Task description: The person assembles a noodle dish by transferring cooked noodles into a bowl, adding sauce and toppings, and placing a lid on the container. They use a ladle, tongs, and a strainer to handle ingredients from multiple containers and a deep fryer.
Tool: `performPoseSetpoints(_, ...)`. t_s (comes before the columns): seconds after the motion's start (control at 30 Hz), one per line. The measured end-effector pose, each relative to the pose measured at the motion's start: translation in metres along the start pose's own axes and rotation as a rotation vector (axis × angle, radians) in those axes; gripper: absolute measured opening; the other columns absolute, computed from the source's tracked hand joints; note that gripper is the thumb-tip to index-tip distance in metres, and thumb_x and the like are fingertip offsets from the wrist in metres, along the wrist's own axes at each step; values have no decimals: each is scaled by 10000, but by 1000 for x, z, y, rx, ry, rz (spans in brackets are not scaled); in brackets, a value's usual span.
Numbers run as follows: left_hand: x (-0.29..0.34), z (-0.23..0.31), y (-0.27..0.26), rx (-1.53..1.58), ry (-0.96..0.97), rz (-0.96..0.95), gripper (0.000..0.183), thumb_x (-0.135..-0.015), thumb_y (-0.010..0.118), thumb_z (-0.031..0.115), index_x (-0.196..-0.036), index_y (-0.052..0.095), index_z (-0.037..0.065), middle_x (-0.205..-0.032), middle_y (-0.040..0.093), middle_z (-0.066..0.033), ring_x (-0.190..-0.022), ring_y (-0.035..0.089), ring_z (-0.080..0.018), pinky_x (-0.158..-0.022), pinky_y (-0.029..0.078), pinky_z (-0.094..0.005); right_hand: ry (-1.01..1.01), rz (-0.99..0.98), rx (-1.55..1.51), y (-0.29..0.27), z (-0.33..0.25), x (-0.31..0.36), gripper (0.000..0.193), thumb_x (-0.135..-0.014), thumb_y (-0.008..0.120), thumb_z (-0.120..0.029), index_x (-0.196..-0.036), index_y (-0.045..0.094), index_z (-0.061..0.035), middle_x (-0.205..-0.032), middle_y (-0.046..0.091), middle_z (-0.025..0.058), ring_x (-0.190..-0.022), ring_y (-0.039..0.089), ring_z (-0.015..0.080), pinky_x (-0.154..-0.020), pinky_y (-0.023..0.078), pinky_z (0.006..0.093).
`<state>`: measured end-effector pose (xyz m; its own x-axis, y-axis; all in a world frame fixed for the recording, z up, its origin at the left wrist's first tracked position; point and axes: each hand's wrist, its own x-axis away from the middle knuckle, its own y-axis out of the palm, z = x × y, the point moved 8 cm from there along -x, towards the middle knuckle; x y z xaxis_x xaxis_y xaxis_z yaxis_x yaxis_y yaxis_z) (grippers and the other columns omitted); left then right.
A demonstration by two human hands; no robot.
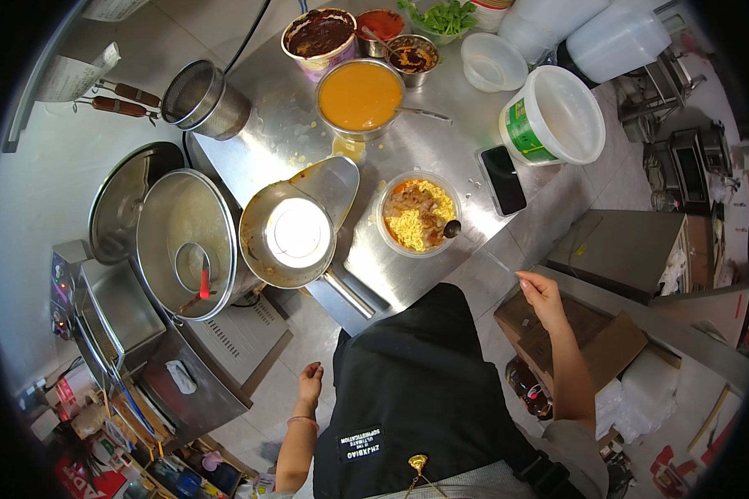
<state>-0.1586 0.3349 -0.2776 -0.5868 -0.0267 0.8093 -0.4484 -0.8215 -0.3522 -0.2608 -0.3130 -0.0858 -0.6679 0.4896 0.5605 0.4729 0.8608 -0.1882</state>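
Note:
My right hand (543,301) is held out past the right edge of the steel table, its fingers pinching a thin clear strip (499,263), perhaps a plastic utensil; its kind is unclear. Low on the left, beside my black apron (416,391), my left hand (310,384) hangs with curled fingers and nothing visible in them. The nearest food is a clear round bowl (384,233) of yellow noodles (409,229) with brownish topping and red broth. A small dark spoon (452,229) rests at its right rim. Left of it sits a long-handled metal pan (260,249).
On the steel table (283,137) stand a bowl of orange sauce (358,96), a tub of dark paste (320,37), a phone (502,179) and a white bucket (587,116). Left, a big pot (154,224) holds liquid and a red-handled strainer. Cardboard boxes (612,337) lie at right.

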Motion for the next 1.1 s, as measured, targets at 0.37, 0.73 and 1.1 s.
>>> performPoseSetpoints(0.37,5,5,4,30,-13,20,279,-953,637,148,-1189,642,0,-1124,686,-94,-1047,622,-184,-945,468,-301,-227,116,161,11,-39,-11,235,-957,605,-88,-1158,680,8,-852,656,-7,-736,531,56,-655,436,226)
performPoseSetpoints(0.73,11,4,10,84,-9,20,290,-953,638,155,-1199,635,2,-1129,685,-97,-1052,622,-186,-954,466,-308,-564,118,488,53,-127,-31,237,-917,597,3,-1137,686,-4,-738,583,76,-620,503,131,-602,434,293)
performPoseSetpoints(1.1,28,43,38,263,-63,-179,314,-953,665,228,-1199,670,33,-820,643,22,-706,553,-68,-655,460,-225,-622,106,587,76,-129,-59,248,-930,613,-64,-1167,684,-51,-765,604,60,-640,551,164,-612,452,298)
